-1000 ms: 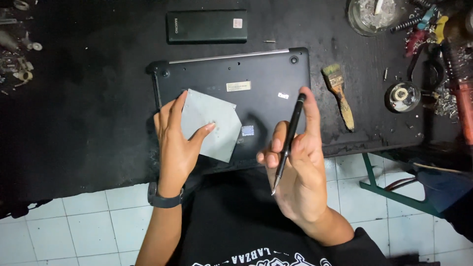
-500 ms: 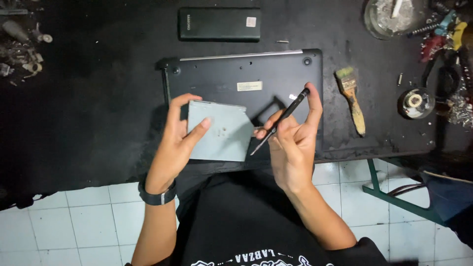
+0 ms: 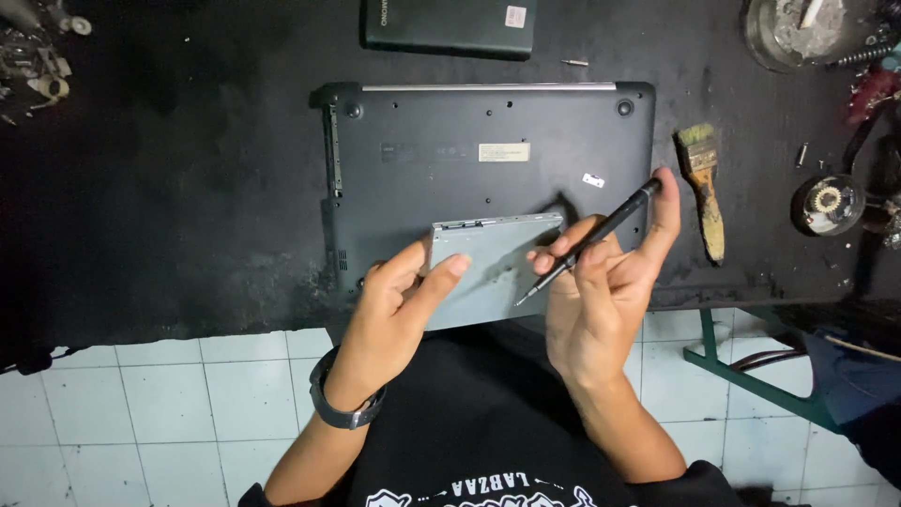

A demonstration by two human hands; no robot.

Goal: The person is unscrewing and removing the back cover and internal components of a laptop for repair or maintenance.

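Drive [image 3: 488, 268] in both hands | screwdriver [image 3: 587, 244] right | over laptop [image 3: 488, 150] front edge

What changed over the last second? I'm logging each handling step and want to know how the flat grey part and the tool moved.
The left hand turned the grey drive from a tilted, diamond-like pose to lie level. The right hand swung the black screwdriver from near upright to slanting, tip towards the drive. Both grips held. The laptop and brush stayed put.
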